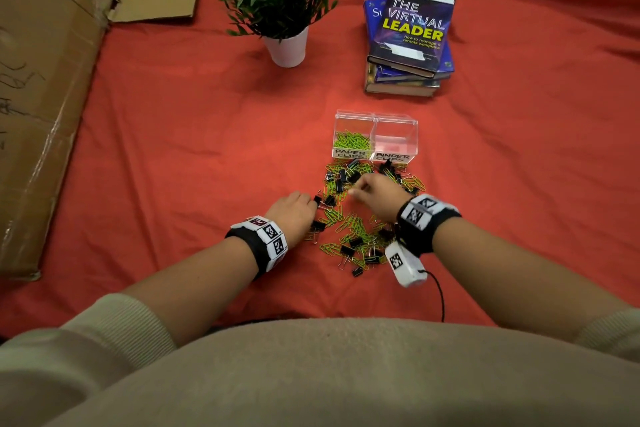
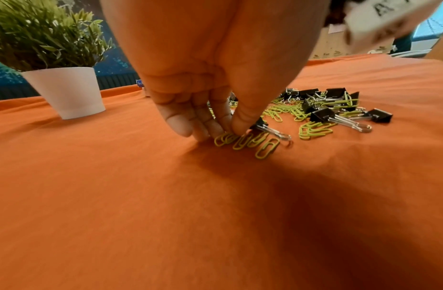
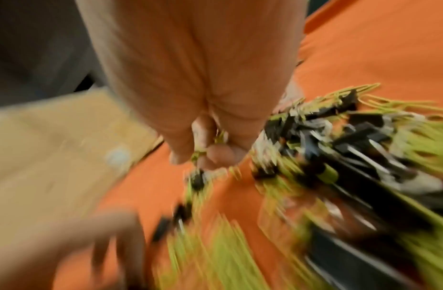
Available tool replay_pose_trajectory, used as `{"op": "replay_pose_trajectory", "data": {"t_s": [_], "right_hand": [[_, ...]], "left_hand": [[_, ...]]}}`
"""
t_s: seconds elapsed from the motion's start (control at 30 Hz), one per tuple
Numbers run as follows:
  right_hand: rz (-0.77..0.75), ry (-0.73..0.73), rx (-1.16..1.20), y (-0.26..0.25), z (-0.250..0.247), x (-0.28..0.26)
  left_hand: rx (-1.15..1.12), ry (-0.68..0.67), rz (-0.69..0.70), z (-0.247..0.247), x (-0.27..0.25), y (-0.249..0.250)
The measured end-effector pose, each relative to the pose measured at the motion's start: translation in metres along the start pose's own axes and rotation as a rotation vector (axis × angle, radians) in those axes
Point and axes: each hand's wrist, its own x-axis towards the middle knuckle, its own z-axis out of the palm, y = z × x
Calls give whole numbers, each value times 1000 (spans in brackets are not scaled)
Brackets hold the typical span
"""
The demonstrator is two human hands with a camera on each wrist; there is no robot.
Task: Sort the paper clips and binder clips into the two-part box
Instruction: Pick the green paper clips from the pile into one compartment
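A clear two-part box (image 1: 375,118) stands on the red cloth. Its left part, labelled PAPER CLIPS, holds green paper clips (image 1: 351,141); the right part, labelled BINDER CLIPS, looks empty. In front of it lies a mixed pile (image 1: 349,236) of green paper clips and black binder clips (image 2: 324,115). At the pile's left edge my left hand (image 2: 228,131) pinches several green paper clips (image 2: 242,142) against the cloth. My right hand (image 1: 363,189) hovers over the pile's far part; in the blurred right wrist view it (image 3: 208,157) grips a few green paper clips.
A potted plant in a white pot (image 1: 287,48) stands behind the box to the left, and a stack of books (image 1: 408,42) behind it to the right. Flattened cardboard (image 1: 45,80) covers the left side. Bare red cloth (image 1: 173,149) lies left of the pile.
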Motion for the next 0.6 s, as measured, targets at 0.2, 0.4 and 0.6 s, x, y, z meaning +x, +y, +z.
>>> {"op": "replay_pose_trajectory", "data": {"t_s": [0.2,0.4,0.6], "right_hand": [[37,135,195,-29,-62,33],[8,226,-226,-56,-65,63],[-71,273,-219,-44,-60,57]], "left_hand": [[-239,-68,-96,-12,5,1],[-483,38,-149,-42,25,-1],[-516,214,-114,-88,69,-3]]}}
